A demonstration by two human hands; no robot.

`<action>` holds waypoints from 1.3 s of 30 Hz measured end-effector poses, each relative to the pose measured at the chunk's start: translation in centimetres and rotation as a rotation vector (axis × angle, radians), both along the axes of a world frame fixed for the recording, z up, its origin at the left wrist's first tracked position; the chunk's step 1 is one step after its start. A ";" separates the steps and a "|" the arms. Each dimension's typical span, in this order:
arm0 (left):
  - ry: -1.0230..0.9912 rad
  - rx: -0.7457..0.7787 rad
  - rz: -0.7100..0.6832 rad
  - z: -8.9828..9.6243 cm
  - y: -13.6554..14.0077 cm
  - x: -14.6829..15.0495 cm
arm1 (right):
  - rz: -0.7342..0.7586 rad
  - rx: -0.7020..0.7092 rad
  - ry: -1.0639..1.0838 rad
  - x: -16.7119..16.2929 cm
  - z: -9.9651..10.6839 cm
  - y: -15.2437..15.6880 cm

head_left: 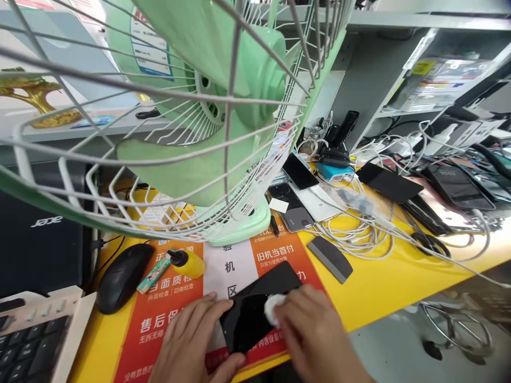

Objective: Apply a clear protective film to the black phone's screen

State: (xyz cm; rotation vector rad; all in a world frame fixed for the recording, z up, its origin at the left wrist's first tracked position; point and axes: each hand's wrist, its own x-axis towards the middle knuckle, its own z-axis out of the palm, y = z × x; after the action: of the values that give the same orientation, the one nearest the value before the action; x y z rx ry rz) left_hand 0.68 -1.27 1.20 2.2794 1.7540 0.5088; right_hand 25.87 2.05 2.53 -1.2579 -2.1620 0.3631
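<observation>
Nearest the lens, in the head view, a black phone [255,311] is lying flat on an orange mat [159,324] on the yellow table [383,287], between the two hands. The left hand [191,340] is laid open beside and over the phone's near left edge, fingers spread, steadying rather than gripping. The right hand [315,332] is closed on a small white pad [273,307], which is pressed onto the glass near the phone's right edge.

The phone is judged to be light, stiff and thin, with a glossy, slippery face that could crack or scratch; it would best be taken by its long side edges, not by the glass. Its long axis runs diagonally, from the near end between the hands up and away to the right, where the far corner reaches past the right hand's fingers. Which end is the top cannot be told.

Beyond the left hand a small yellow bottle [190,263] and a black mouse [123,276] are seen, with a green fan [223,133] further off. Past the right hand a dark slab [330,259] is lying, and behind it cables [359,229] and other phones.
</observation>
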 end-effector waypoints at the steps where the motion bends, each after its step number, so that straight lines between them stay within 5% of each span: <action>1: -0.012 -0.006 0.029 0.1 0.0 0.3 | -0.060 -0.017 -0.011 1.2 0.3 0.6; 4: -0.023 -0.007 0.069 0.4 0.0 0.6 | -0.167 0.025 -0.033 2.4 0.6 2.0; 6: -0.003 0.003 0.023 0.4 0.1 0.3 | -0.149 0.041 -0.022 0.3 0.3 1.9; 9: 0.044 0.032 -0.051 0.0 0.3 -0.6 | 0.023 0.085 -0.060 -4.2 -0.5 0.8; 12: 0.053 0.047 -0.054 -0.1 0.3 -0.6 | 0.228 0.044 -0.122 -4.5 -0.4 0.7; 16: 0.006 0.026 0.034 0.3 0.0 0.5 | 0.008 -0.030 -0.135 0.9 0.7 3.0; 19: -0.013 0.022 0.053 0.5 0.0 0.8 | -0.125 0.033 -0.151 1.1 1.0 3.9; 24: 0.032 0.029 -0.021 -0.2 0.2 -0.2 | 0.238 0.057 -0.167 -5.7 0.1 1.7; 26: 0.038 0.025 -0.027 -0.2 0.2 -0.2 | 0.329 0.021 -0.167 -5.9 0.2 1.5; 33: -0.021 0.001 0.091 0.5 -0.2 1.0 | -0.029 -0.020 -0.106 1.0 1.1 4.1; 36: -0.009 0.001 0.043 0.4 -0.2 0.5 | -0.046 0.066 -0.118 -2.4 0.8 3.0; 39: 0.005 0.022 -0.015 -0.2 -0.1 0.0 | 0.143 0.091 -0.157 -6.3 0.7 1.5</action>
State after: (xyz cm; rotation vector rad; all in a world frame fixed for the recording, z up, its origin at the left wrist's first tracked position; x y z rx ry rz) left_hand 0.65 -1.34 1.02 2.3090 1.7412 0.5222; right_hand 19.58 3.57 3.21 -1.1179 -2.3805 0.2271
